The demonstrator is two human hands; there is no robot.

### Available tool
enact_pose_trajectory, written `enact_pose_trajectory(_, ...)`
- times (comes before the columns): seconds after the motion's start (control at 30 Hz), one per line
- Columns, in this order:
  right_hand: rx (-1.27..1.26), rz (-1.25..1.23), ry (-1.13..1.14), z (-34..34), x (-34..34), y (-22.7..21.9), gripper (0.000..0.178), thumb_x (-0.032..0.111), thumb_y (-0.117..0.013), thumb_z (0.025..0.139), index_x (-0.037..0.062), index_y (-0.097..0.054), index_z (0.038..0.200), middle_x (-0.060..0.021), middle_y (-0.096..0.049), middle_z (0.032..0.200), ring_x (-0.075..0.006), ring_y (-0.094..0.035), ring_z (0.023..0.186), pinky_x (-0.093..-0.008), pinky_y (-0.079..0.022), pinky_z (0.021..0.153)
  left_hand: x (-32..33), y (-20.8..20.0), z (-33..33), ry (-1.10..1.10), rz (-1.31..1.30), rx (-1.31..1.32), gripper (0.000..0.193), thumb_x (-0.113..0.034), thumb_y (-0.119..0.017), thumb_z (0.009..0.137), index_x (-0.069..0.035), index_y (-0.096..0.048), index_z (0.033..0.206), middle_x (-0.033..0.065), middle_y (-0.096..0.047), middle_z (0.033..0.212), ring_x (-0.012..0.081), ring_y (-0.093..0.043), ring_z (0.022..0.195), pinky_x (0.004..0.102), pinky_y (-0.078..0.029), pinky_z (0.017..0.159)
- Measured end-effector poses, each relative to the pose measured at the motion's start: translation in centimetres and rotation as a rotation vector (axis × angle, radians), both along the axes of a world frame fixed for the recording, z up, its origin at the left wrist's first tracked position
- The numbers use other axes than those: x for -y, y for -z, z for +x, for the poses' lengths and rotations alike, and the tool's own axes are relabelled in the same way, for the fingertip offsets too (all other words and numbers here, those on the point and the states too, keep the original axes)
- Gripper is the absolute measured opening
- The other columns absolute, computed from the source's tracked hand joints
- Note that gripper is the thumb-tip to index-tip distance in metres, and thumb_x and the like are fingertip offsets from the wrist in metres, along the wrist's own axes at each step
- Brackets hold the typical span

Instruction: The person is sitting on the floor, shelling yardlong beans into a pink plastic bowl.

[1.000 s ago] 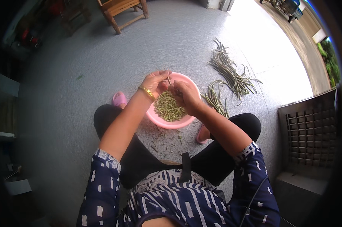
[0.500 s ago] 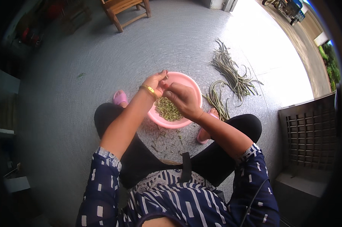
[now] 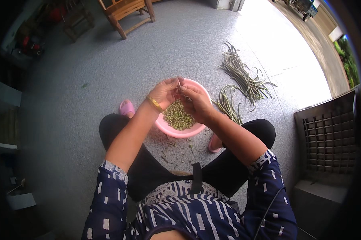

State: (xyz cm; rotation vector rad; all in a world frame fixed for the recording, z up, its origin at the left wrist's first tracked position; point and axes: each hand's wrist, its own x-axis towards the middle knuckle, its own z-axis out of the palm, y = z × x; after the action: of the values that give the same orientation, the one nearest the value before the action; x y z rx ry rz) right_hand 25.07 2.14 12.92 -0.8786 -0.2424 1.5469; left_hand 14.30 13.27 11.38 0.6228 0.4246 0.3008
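Over the far part of a pink basin point(image 3: 167, 129) my two hands meet fingertip to fingertip. My left hand point(image 3: 164, 93), with a gold bangle at its wrist, is closed in a pinch on a thin piece of long bean, mostly hidden by the fingers. The fingers of my right hand point(image 3: 196, 103) are bent and pinch at the same bean from the other side. Short green bean pieces point(image 3: 178, 117) cover the bottom of the basin.
Right of the basin lies a large bunch of long beans point(image 3: 246, 78), with a smaller bunch point(image 3: 227, 105) nearer my foot. Scraps point(image 3: 172, 142) litter the floor before the basin. A wooden chair point(image 3: 126, 14) stands far off; a dark lattice panel point(image 3: 328, 138) is at right.
My right hand has turned, and its fingertips have come up against those of my left hand. The view has shifted slightly; the basin and bean bunches lie as before.
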Motion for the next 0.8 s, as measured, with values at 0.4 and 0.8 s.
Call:
enact_pose_trajectory(0.4,0.288,0.056,-0.006,0.1,-0.4,0.0,0.018,0.021,-0.052,0.081,0.0053,-0.053,0.089,0.0066,-0.038,0.056,-0.001,-0.029,0.04,-0.0158,-0.02,0.035,-0.2,-0.5,0.0,-0.13,0.308,-0.197,0.016,-0.019,-0.058,0.077,-0.004,-0.06,0.082,-0.0013,-0.055,0.065,0.0074,-0.049,0.058,0.0208,-0.042,0.058)
enact_pose_trajectory(0.8,1.131,0.404,0.103,0.2,-1.0,-0.1,0.015,0.016,-0.052,0.08,0.0016,-0.057,0.083,-0.0039,-0.052,0.065,-0.0131,-0.052,0.056,-0.0271,-0.04,0.049,0.6,-0.7,0.3,-0.169,0.149,-0.057,0.009,-0.014,-0.054,0.079,-0.005,-0.056,0.078,0.0011,-0.056,0.068,0.0093,-0.052,0.059,0.0215,-0.044,0.059)
